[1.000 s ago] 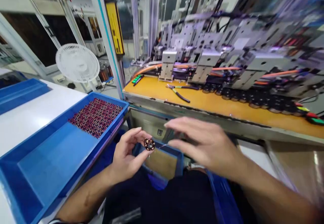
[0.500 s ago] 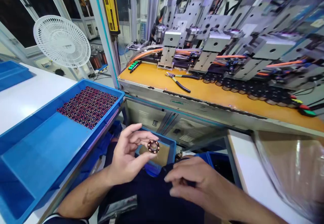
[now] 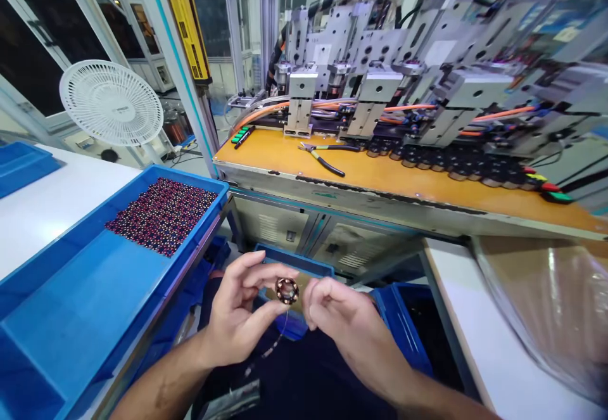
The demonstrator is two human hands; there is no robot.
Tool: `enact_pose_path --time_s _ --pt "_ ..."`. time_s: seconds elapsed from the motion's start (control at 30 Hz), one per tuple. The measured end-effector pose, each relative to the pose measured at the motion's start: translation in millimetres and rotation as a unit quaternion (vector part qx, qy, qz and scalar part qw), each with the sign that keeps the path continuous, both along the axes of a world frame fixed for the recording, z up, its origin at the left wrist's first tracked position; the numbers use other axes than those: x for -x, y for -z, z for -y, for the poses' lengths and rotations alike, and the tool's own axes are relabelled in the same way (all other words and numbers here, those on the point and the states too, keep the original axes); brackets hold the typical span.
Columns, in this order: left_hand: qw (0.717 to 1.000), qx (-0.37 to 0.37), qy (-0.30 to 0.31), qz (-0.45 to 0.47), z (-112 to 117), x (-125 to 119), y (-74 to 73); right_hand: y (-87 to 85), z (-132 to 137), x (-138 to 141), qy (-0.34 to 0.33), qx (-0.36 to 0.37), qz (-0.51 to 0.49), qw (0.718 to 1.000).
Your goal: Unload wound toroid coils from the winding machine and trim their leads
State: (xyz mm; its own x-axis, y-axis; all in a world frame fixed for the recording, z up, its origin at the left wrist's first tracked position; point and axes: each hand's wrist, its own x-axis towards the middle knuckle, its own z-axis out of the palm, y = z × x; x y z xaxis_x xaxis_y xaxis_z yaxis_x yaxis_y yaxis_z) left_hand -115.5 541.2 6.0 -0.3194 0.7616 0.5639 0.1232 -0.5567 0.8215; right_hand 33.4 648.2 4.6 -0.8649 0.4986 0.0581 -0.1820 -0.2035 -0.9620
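My left hand [image 3: 242, 312] pinches a small wound motor stator [image 3: 287, 291] between thumb and fingers. The stator is a dark ring with copper coils around it, its open centre turned toward me. A thin strand [image 3: 273, 346] hangs below it, curving down to the left over my lap. Close to the stator's right side, my right hand [image 3: 339, 318] has thumb and fingertips pressed together. Whatever is between those fingertips is too small to make out.
At left, a blue tray [image 3: 95, 306] holds many small dark, red and copper parts [image 3: 164, 214]. Pliers [image 3: 323, 157] and a row of black-topped parts [image 3: 441, 163] lie on the orange bench [image 3: 266, 154] before the machine. A plastic-covered box [image 3: 536, 306] stands right; a fan [image 3: 111, 103] is behind.
My right hand has moved up and left to the stator, and its fingers have closed. My left hand keeps hold of the stator. The strand below it now shows.
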Motion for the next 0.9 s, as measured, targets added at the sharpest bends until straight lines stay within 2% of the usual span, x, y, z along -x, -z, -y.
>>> enact_pose_path --time_s 0.13,0.2,0.27,0.37,0.5,0.6,0.7,0.8,0.9 --pt "0.999 -0.002 0.039 -0.036 1.7 -0.4 -2.2 -13.4 -5.2 0.2 -0.001 -0.009 0.007 1.0" --pt "0.998 0.002 0.054 -0.028 0.9 -2.0 -3.6 -14.5 -3.7 2.6 0.004 -0.002 0.002 1.0" --pt "0.997 0.014 0.073 0.02 -0.6 -3.6 -4.4 -9.2 1.1 4.3 0.024 0.012 -0.017 0.999" --pt "0.983 0.035 0.116 0.141 -3.1 -3.6 -3.5 2.1 8.8 3.7 0.042 0.026 -0.043 0.998" --pt "0.959 0.08 0.156 0.222 -4.8 2.7 1.7 5.2 6.0 -0.4 0.024 -0.007 -0.037 0.999" --pt "0.959 0.103 0.151 0.217 -5.5 7.7 5.1 -1.5 -5.7 -2.5 0.041 -0.04 -0.015 0.998" --pt "0.969 0.118 0.118 0.181 -6.7 8.4 5.5 -11.0 -15.3 -1.3 0.05 -0.07 0.018 0.996" --pt "0.977 0.139 0.069 0.145 -7.2 4.9 3.9 -19.3 -17.7 3.1 0.016 -0.084 0.061 0.995" --pt "0.974 0.152 0.078 0.15 -6.5 1.5 2.7 -23.7 -17.5 7.3 -0.012 -0.088 0.09 0.992"
